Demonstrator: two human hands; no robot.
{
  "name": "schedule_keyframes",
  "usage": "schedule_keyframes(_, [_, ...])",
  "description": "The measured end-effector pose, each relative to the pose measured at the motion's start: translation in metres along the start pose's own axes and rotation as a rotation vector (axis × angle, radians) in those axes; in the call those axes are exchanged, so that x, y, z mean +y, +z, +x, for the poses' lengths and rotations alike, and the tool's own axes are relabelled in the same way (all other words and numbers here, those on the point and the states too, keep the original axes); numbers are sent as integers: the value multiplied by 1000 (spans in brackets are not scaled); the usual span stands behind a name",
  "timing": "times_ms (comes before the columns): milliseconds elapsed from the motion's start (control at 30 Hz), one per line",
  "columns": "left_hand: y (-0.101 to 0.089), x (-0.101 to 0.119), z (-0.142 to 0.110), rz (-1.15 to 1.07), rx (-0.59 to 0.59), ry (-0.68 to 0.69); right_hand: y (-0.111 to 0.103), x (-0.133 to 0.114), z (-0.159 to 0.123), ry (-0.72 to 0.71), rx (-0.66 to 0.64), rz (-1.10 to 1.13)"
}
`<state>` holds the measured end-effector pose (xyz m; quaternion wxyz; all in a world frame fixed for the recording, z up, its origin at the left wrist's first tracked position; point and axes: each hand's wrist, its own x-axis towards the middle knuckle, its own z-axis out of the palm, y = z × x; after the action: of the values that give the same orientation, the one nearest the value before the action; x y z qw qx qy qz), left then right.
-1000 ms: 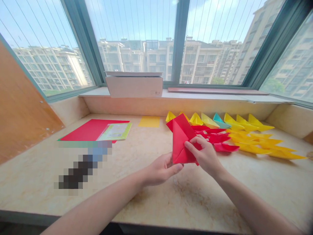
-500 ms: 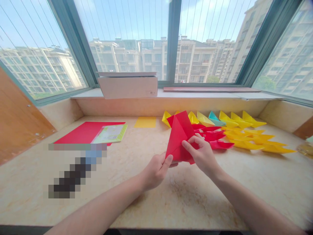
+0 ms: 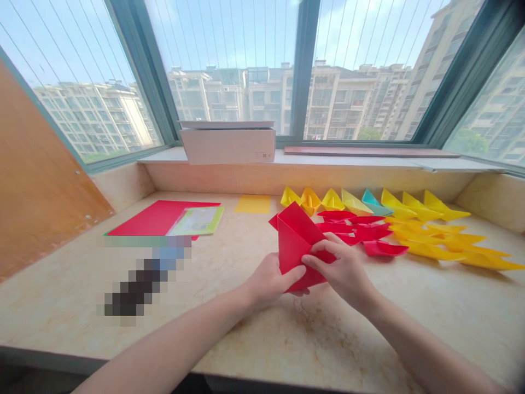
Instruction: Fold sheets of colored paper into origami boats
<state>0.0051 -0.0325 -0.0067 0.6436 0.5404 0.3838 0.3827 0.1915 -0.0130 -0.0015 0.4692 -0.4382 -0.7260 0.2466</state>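
A folded sheet of red paper (image 3: pixel 293 241) is held up above the counter between my hands. My left hand (image 3: pixel 273 282) grips its lower left edge, thumb in front and fingers behind. With thumb and fingers my right hand (image 3: pixel 338 262) pinches the right side of the paper. Just behind lie several red paper boats (image 3: pixel 385 249). A row of yellow paper boats (image 3: pixel 397 205), with one teal paper boat (image 3: pixel 375 202) among them, runs along the back. More orange-yellow paper boats (image 3: pixel 435 249) sit to the right.
Red paper sheets (image 3: pixel 143 219) lie at the left under a green-edged packet (image 3: pixel 200 220). A yellow sheet (image 3: pixel 252 204) rests near the back wall. A white box (image 3: pixel 229 145) stands on the window ledge. A pixelated patch hides something on the left of the counter (image 3: pixel 65 295).
The red paper has tipped and come lower, its folds now facing differently. Both hands moved slightly down with it, still gripping. The whole view has shifted so things appear farther right.
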Motion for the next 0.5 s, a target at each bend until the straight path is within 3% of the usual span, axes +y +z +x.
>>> schedule_keyframes(233, [6, -5, 5, -29, 107, 24, 9, 12, -6, -93, 216, -251])
schedule_keyframes(500, [9, 2, 3, -118, 151, -29, 15, 4, -6, -410, 179, -488])
